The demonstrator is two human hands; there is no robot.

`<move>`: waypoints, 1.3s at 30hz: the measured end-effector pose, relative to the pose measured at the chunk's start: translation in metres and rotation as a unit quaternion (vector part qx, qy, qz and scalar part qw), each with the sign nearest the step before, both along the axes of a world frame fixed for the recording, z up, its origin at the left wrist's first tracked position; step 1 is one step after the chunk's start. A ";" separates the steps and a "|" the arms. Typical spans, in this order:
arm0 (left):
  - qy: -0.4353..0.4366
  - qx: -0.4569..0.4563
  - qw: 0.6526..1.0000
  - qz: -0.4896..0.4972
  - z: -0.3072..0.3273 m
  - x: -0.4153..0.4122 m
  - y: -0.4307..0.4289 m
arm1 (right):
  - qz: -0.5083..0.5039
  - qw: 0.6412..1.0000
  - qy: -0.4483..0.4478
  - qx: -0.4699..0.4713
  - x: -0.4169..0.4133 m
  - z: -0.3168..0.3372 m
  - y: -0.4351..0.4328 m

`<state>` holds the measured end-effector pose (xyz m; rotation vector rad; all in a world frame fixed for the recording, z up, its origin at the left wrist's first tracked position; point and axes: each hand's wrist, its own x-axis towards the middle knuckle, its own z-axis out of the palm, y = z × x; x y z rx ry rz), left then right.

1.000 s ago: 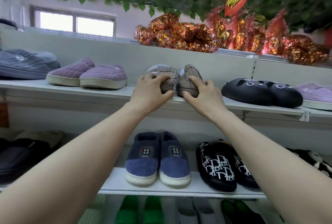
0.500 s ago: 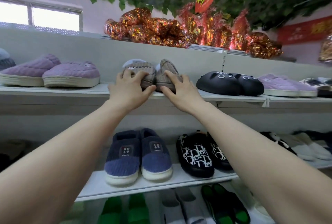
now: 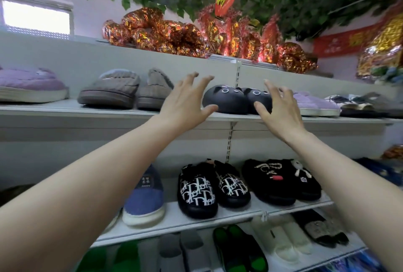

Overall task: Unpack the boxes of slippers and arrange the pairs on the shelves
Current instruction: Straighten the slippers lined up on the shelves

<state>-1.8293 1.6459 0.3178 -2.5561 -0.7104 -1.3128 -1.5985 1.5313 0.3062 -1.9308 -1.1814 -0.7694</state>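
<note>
Black cat slippers (image 3: 237, 100): sat side by side at the front of the upper shelf (image 3: 109, 111), toes outward. This was the pair the two hands framed.
Left hand (image 3: 185, 106): just left of the cat slippers, fingers straight and spread, holding nothing; the thumb was close to the nearer toe, contact unclear.
Right hand (image 3: 281, 110): just right of the cat slippers, also spread and empty; its thumb lay in front of the right slipper's toe, and I could not tell whether it touched.
Both palms: faced each other across the cat slippers, probably so the pair could be squared up or slid along as one unit.
Grey slippers (image 3: 126, 90): left of the cat slippers on the same board, the two not lying parallel, clear of either hand.
Lilac slipper (image 3: 314, 103): right of the cat slippers, just beyond the right hand.
Patterned black pair (image 3: 209, 186): one shelf below the cat slippers, toes out — likely so the fronts showed.
</note>
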 end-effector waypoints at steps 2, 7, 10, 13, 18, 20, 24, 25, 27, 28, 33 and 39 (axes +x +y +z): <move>0.005 -0.040 0.999 -0.006 -0.002 0.040 0.001 | 0.007 1.000 0.015 -0.026 0.027 0.003 -0.001; -0.013 -0.134 0.991 0.023 0.001 0.127 0.006 | 0.053 0.995 0.028 -0.074 0.074 0.014 0.018; -0.021 -0.169 0.983 0.063 0.004 0.157 0.011 | 0.109 0.989 0.061 -0.085 0.088 0.019 0.038; -0.031 -0.181 0.978 0.097 0.005 0.165 0.015 | 0.151 0.981 0.078 -0.094 0.098 0.018 0.055; -0.047 -0.149 0.979 0.130 0.002 0.148 0.011 | 0.178 0.977 0.095 -0.070 0.112 0.012 0.060; -0.047 -0.133 0.981 0.136 -0.001 0.140 0.009 | 0.180 0.977 0.097 -0.061 0.114 0.010 0.059; -0.033 -0.132 0.982 0.131 -0.001 0.133 0.009 | 0.165 0.983 0.063 -0.059 0.103 0.009 0.053; -0.030 -0.133 0.983 0.126 -0.001 0.133 0.009 | 0.161 0.984 0.052 -0.059 0.099 0.009 0.052; -0.027 -0.135 0.984 0.112 -0.003 0.133 0.011 | 0.155 0.985 0.041 -0.059 0.091 0.007 0.050; -0.026 -0.134 0.985 0.106 -0.003 0.132 0.012 | 0.157 0.985 0.043 -0.061 0.087 0.007 0.051; -0.033 -0.133 0.988 0.077 -0.003 0.129 0.014 | 0.177 0.980 0.046 -0.074 0.079 0.008 0.054; -0.037 -0.129 0.988 0.071 -0.006 0.128 0.018 | 0.155 0.984 0.055 -0.075 0.072 0.007 0.055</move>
